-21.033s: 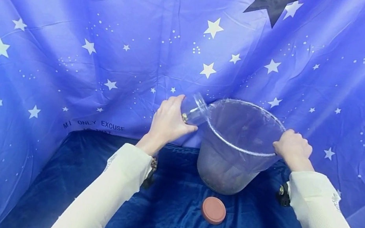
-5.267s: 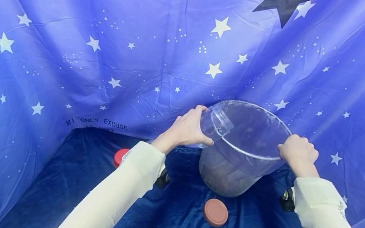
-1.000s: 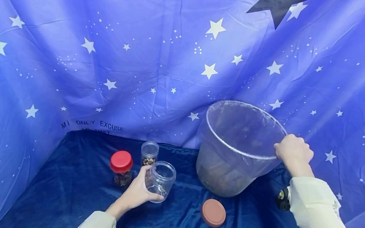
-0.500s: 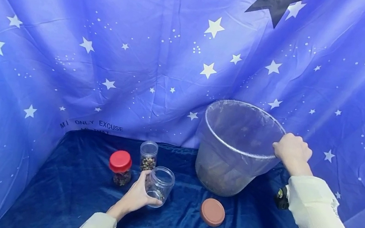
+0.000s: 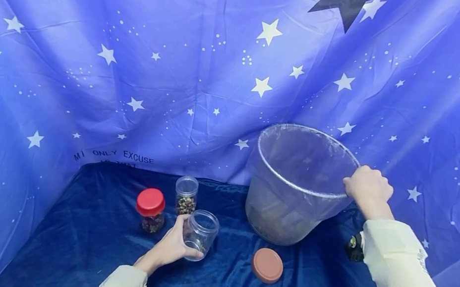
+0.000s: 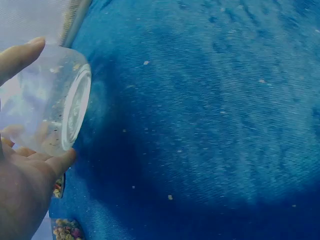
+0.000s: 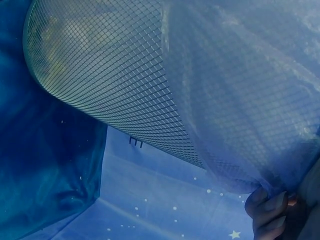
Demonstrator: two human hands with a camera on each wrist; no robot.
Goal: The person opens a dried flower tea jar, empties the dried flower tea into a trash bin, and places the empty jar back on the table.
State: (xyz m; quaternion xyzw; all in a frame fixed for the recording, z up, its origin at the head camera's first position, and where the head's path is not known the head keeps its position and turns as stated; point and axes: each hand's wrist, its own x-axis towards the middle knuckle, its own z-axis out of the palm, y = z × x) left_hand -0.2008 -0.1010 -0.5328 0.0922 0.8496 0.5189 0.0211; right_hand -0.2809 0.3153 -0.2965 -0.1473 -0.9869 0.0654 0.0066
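Observation:
My left hand (image 5: 172, 246) grips a clear open-mouthed jar (image 5: 204, 225) round its side, upright low over the cloth. A few crumbs cling inside the jar (image 6: 50, 100) in the left wrist view; whether its base touches the cloth I cannot tell. My right hand (image 5: 369, 189) holds the rim of a mesh wastebasket (image 5: 279, 216), which is lined with a clear plastic bag (image 7: 230, 100). Through the mesh, something pale and brownish shows at the bottom of the basket. A salmon-pink round lid (image 5: 267, 266) lies between jar and basket.
Left of the held jar stands a red-lidded jar (image 5: 150, 203) with dark contents. Behind it is a narrow clear jar (image 5: 186, 194), uncovered, partly filled with small brown pieces. Dark blue cloth (image 5: 83, 241) covers the table; a starry blue curtain (image 5: 205, 74) hangs behind.
Earlier my left hand held the narrow jar at the basket rim, then tipped the wider jar over it. That jar is now upright, back on the left. My right hand stays on the rim.

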